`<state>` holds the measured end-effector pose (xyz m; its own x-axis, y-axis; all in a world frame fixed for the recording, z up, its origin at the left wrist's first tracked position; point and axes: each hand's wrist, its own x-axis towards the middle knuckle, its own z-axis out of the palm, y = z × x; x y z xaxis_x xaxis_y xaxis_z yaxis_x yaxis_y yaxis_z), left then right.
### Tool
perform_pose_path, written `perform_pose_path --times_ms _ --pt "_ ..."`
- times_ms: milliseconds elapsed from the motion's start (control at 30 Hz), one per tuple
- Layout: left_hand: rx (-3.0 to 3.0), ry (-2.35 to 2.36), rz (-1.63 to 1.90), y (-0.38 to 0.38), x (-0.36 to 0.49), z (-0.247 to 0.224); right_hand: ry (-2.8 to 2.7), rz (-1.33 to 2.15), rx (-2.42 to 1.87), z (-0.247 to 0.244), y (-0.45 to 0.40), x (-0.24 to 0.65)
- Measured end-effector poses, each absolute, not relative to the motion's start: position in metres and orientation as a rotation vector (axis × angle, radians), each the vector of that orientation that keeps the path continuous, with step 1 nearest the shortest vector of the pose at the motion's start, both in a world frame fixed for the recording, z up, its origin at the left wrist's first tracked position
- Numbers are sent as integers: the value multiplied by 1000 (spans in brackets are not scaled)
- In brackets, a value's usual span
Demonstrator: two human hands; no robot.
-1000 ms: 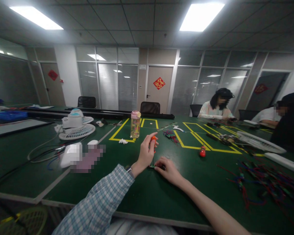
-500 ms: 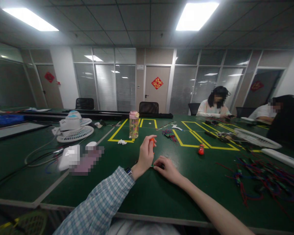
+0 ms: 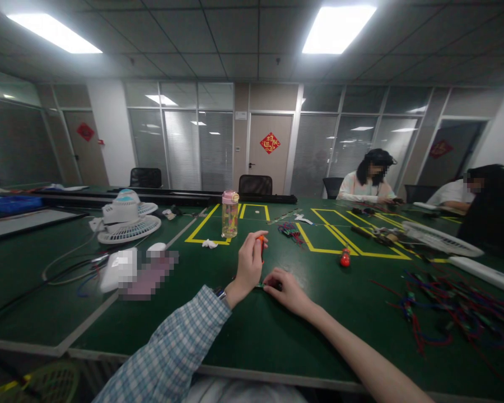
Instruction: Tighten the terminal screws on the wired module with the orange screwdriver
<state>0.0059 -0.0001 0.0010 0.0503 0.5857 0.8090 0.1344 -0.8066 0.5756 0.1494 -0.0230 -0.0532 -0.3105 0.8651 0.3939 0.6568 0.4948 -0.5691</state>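
My left hand (image 3: pixel 251 260) is closed around an upright orange-handled screwdriver (image 3: pixel 262 242); its lower end is mostly hidden behind the fingers. Close by on the right, my right hand (image 3: pixel 286 288) rests low on the green table. Its thumb and fingertips pinch a small green circuit board (image 3: pixel 260 286) just under the left hand. Most of the board is covered by the fingers, and I cannot tell whether the screwdriver touches it.
A pink-lidded bottle (image 3: pixel 229 215) and crumpled tissue (image 3: pixel 210 244) stand beyond my left hand. Farther right are a red tool (image 3: pixel 345 257) and a heap of wired boards (image 3: pixel 453 308). A white fan (image 3: pixel 128 221) sits left. Two people are across the table.
My left hand has tilted very slightly, showing more of the orange handle. My right hand stays in place on the small board.
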Motion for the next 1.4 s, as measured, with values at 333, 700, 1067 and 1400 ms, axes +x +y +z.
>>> perform_pose_path --times_ms 333,700,1067,1400 --pt "2045 771 1907 5 7 1 -2069 410 -1251 -52 -23 149" --pt "1984 602 1662 1 4 5 -2079 414 -1228 -51 -23 150" --pt "2033 640 1708 1 6 -1 -2093 394 -1224 -52 -25 149" --pt "2193 753 1878 -2 4 -2 -2081 400 -1234 -54 -23 148"
